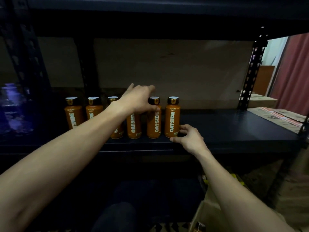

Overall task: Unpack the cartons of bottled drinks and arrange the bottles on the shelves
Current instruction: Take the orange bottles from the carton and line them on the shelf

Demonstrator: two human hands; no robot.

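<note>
Several orange OATSIDE bottles with black caps stand in a row on the dark shelf board (234,129). My left hand (139,99) reaches over the row and lies on the top of the fourth bottle (133,124), its thumb against the neck of the fifth bottle (154,121). My right hand (189,137) is at the base of the rightmost bottle (172,118), fingertips curled against its lower right side and thumb along the shelf edge. Whether it grips the bottle is unclear.
Black slotted uprights (250,72) frame the shelf, with another board above. Newspaper (280,117) lies on the shelf's right end. An open cardboard carton (205,213) sits low at the right. A bluish blurred object (11,108) is at far left.
</note>
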